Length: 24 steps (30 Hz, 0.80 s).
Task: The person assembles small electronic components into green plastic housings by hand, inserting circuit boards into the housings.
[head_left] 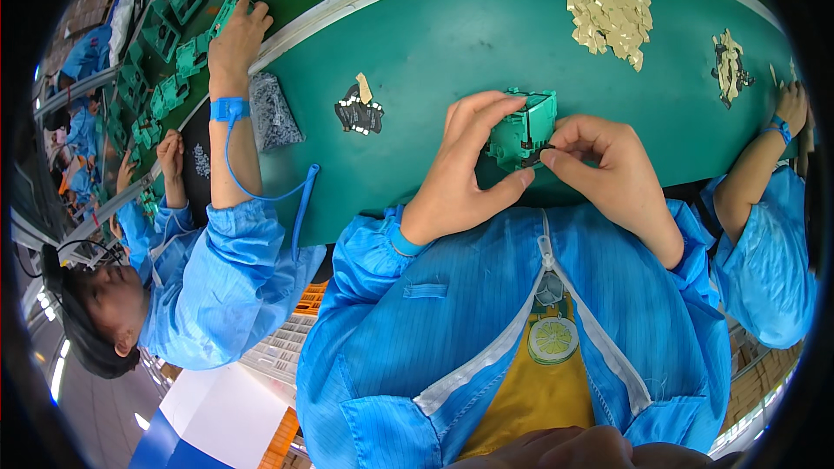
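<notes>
A green plastic housing (527,124), box-shaped with cut-outs, is held above the green work mat in front of my chest. My left hand (469,165) grips it from the left, fingers over its upper side and thumb at its lower edge. With thumb and forefinger, my right hand (608,165) pinches a small black part (535,159) against the housing's lower right edge. The fingertips partly hide that part, so its exact shape and fit cannot be told.
Tan flat pieces (611,19) lie heaped at the far right. Small black parts (359,113) lie left of my hands; another black-and-tan pile (728,71) is farther right. At left are a bag of small grey parts (274,113), green housings (161,30) and a co-worker's hand (241,30); another co-worker's hand (790,108) is far right.
</notes>
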Tool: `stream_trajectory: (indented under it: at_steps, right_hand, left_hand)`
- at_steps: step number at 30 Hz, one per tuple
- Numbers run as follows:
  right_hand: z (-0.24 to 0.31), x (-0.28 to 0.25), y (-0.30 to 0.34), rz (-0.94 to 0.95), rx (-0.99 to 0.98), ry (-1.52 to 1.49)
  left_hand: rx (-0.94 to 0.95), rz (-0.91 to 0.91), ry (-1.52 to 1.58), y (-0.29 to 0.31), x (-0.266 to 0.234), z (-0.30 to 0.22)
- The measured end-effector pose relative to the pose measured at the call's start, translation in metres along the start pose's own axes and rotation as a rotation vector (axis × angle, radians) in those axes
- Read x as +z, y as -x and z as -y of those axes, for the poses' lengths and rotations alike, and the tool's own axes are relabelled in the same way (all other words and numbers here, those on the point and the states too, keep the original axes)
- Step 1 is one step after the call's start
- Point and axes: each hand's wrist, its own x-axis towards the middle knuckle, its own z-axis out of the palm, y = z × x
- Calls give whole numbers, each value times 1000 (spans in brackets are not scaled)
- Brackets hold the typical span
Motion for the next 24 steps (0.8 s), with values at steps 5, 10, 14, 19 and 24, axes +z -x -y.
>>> stream_trajectory:
  at_steps: [5, 10, 14, 19, 24]
  right_hand:
    - [0, 5, 1, -30, -26, 12]
    - [1, 7, 1, -48, -40, 46]
    - [3, 8, 1, -53, -56, 83]
    - [6, 10, 0, -59, -87, 107]
    - [16, 10, 0, -65, -70, 178]
  left_hand:
    - [7, -27, 35, 0, 4, 6]
    - [-7, -38, 80, -1, 8, 6]
    - [-8, -169, 123, -3, 15, 9]
    - [-21, -108, 101, -3, 12, 6]
    - [-42, -129, 98, -4, 12, 5]
